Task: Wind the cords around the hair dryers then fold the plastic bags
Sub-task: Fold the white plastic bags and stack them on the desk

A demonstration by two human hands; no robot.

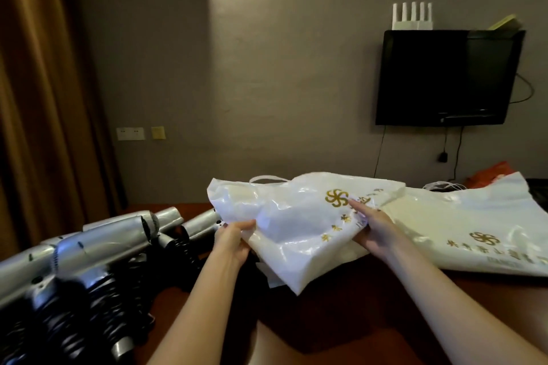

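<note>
From the head camera, both hands are on one white plastic bag [296, 225] printed with a gold pinwheel logo, held up just above the dark red-brown surface [355, 305]. The left hand [234, 238] has its fingers and thumb curled onto the bag's left edge, pinching the film. The right hand [375, 227] lies against the bag's right side beside the logo, fingers fairly straight over the front; whether the thumb pinches from behind is hidden by the plastic.

A second bag [474, 228] of the same print lies flat on the surface to the right, touching or overlapping the held one. To the left sits a row of silver hair dryers [112, 243], their black coiled cords [100, 314] already bunched around the handles — so the winding looks done and the bag folding is the step in hand.

The bag will likely handle as very light, limp and slippery — glossy film that puffs with trapped air and slides on itself. Holding it at opposite edges or corners, pulling it taut and pressing the air out against the surface before creasing should keep a fold from springing open.
</note>
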